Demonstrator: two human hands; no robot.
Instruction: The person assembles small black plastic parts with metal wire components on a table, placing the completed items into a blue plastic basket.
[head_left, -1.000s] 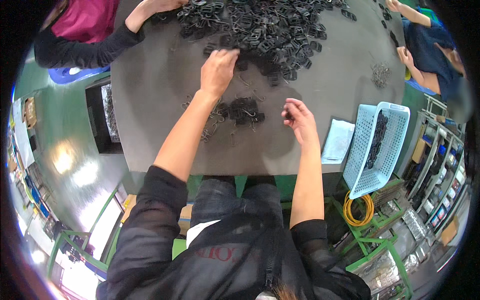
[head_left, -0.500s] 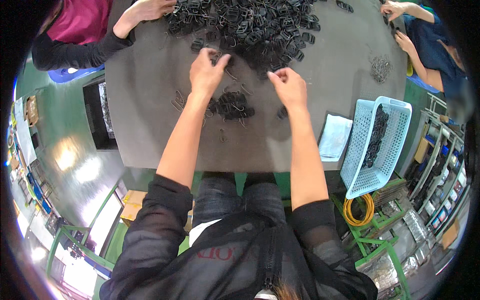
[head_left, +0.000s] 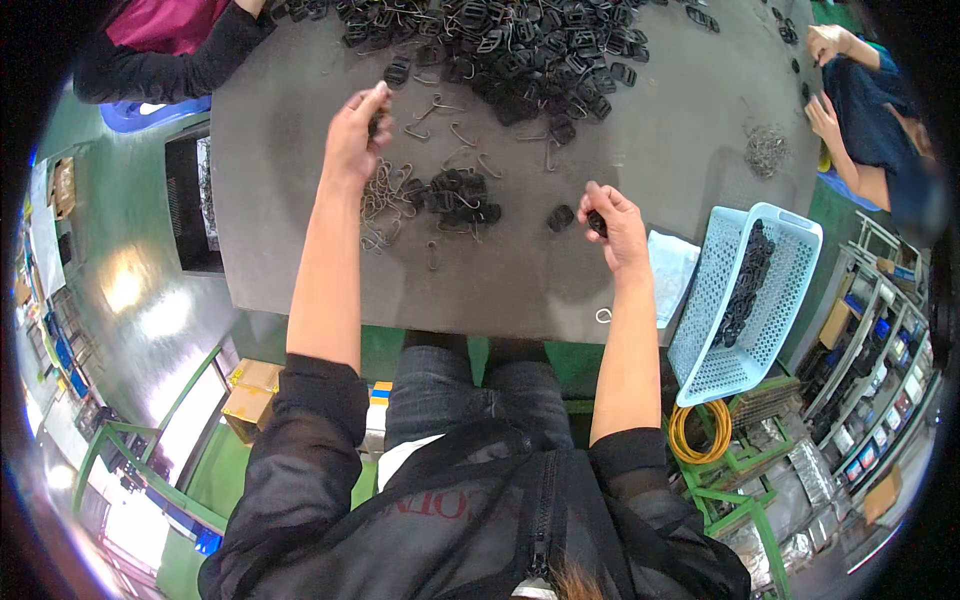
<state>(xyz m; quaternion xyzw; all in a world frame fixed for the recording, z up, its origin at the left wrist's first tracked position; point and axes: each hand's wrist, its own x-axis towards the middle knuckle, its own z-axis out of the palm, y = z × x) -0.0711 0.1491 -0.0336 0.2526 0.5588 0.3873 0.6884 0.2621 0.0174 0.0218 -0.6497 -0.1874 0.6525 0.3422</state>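
My left hand (head_left: 353,138) is closed round a small dark piece, apparently a black plastic buckle, mostly hidden by the fingers. Just beyond its fingertips is another black buckle (head_left: 397,71). My right hand (head_left: 617,228) grips a black buckle (head_left: 597,223) between thumb and curled fingers, above the tabletop near the folded pale cloth (head_left: 668,270). Left of that hand lies a single black piece (head_left: 560,217). Between my arms are a small heap of black buckles (head_left: 462,195) and a tangle of wire hooks (head_left: 383,205). Several loose hooks (head_left: 462,134) lie farther off.
A large pile of black buckles (head_left: 520,50) covers the table's (head_left: 290,200) far middle. At right stands a light-blue basket (head_left: 690,345) with black parts inside. A silver hook (head_left: 603,315) lies near the front edge. Co-workers' arms (head_left: 165,85) (head_left: 850,150) reach in from both far corners.
My left hand has drawn left, away from the loose hooks. My right hand has come back toward me and to the right, with a black buckle in its fingers.
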